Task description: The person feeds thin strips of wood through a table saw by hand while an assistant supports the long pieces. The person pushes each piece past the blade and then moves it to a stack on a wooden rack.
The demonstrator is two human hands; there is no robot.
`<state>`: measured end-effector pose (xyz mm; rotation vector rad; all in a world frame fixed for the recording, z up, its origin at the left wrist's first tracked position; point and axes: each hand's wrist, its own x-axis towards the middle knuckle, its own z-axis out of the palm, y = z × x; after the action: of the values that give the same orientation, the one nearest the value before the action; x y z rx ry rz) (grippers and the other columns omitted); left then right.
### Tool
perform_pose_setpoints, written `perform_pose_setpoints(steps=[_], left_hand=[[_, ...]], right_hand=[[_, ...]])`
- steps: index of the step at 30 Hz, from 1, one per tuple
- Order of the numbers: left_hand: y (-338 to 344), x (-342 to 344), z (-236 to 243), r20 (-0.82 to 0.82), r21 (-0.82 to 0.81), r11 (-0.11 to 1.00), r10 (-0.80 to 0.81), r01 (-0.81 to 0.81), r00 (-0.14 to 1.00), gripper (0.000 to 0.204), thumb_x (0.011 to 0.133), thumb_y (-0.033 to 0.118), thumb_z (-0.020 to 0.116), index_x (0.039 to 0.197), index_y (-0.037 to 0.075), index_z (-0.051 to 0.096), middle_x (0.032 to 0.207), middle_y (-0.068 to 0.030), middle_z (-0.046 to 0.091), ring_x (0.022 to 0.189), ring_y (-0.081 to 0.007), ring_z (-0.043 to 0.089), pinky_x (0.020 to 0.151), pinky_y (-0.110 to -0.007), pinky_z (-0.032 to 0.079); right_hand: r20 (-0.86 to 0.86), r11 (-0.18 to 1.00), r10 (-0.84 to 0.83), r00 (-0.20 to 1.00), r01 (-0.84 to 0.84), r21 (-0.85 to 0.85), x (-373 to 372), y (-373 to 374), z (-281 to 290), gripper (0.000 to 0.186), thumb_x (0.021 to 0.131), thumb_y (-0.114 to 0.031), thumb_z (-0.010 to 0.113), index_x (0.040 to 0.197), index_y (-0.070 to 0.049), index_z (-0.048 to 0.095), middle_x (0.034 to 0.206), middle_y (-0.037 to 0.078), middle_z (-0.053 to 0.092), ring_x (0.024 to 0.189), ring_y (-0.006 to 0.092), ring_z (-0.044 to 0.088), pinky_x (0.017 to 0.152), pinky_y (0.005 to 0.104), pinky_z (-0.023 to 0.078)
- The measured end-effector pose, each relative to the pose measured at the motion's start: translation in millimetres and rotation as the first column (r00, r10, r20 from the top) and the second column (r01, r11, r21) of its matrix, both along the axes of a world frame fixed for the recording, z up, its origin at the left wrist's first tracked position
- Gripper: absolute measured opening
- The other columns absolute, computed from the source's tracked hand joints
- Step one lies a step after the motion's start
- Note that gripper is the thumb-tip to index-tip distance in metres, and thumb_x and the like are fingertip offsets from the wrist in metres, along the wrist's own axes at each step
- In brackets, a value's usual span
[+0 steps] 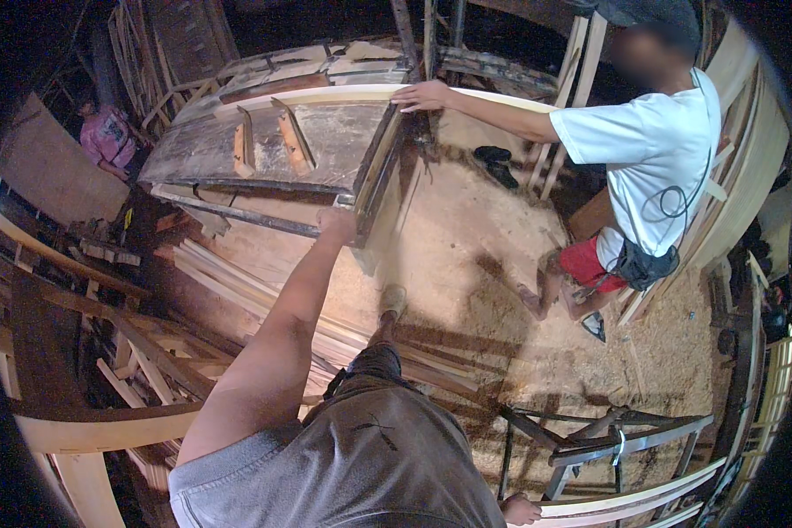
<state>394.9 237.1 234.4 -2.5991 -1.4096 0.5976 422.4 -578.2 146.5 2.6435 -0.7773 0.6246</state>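
Note:
My left arm reaches forward, and my left hand point(337, 225) is closed over the near right corner of a worn dark workbench point(264, 198). On its top, a long pale bent wooden strip point(326, 95) runs along the far side, beside two orange-brown wooden blocks point(295, 141). A co-worker's hand point(422, 96) lies on that strip. At the bottom edge, my right hand point(521, 509) is closed at the end of a pale wooden strip point(607, 509); my body hides the rest of that arm.
The co-worker in a white shirt point(638, 150) stands to the right. Long boards point(238, 286) lie on the dusty floor under the bench. A dark trestle point(625, 440) stands at lower right, timber frames point(141, 343) at left. Another person in pink point(107, 136) is at far left.

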Motion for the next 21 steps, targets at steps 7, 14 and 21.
perform_pose_setpoints(steps=[7, 14, 21], left_hand=[[-3, 1, 5, -0.017, -0.018, 1.0, 0.005, -0.005, 1.0, 0.035, 0.082, 0.025, 0.054, 0.112, 0.009, 0.064, 0.115, -0.0101, 0.063, 0.099, -0.0277, 0.063, 0.067, -0.051, 0.049], [-1, 4, 1, -0.013, -0.045, 0.999, -0.021, 0.021, 1.0, 0.036, 0.082, 0.025, 0.055, 0.113, 0.01, 0.064, 0.118, -0.0088, 0.062, 0.102, -0.0283, 0.062, 0.07, -0.052, 0.049], [4, 4, 2, -0.002, -0.069, 0.997, 0.016, -0.016, 1.0, 0.036, 0.081, 0.026, 0.058, 0.114, 0.012, 0.063, 0.118, -0.007, 0.062, 0.104, -0.0278, 0.062, 0.076, -0.053, 0.047]], right_hand=[[0.032, 1.0, -0.002, 0.999, 0.002, 0.022, 1, -2, -2, 0.062, 0.082, -0.052, 0.046, 0.091, 0.009, 0.057, 0.083, 0.023, 0.056, 0.072, 0.0378, 0.056, 0.06, 0.0488, 0.045], [0.091, 0.994, 0.075, 0.993, -0.067, -0.083, -1, -18, -20, 0.063, 0.084, -0.051, 0.044, 0.091, 0.01, 0.057, 0.083, 0.025, 0.055, 0.07, 0.0403, 0.055, 0.056, 0.0502, 0.043], [0.007, 0.973, 0.147, 0.989, -0.143, -0.181, -5, -27, -37, 0.062, 0.083, -0.049, 0.043, 0.093, 0.009, 0.06, 0.09, 0.027, 0.055, 0.08, 0.0422, 0.054, 0.062, 0.0516, 0.043]])
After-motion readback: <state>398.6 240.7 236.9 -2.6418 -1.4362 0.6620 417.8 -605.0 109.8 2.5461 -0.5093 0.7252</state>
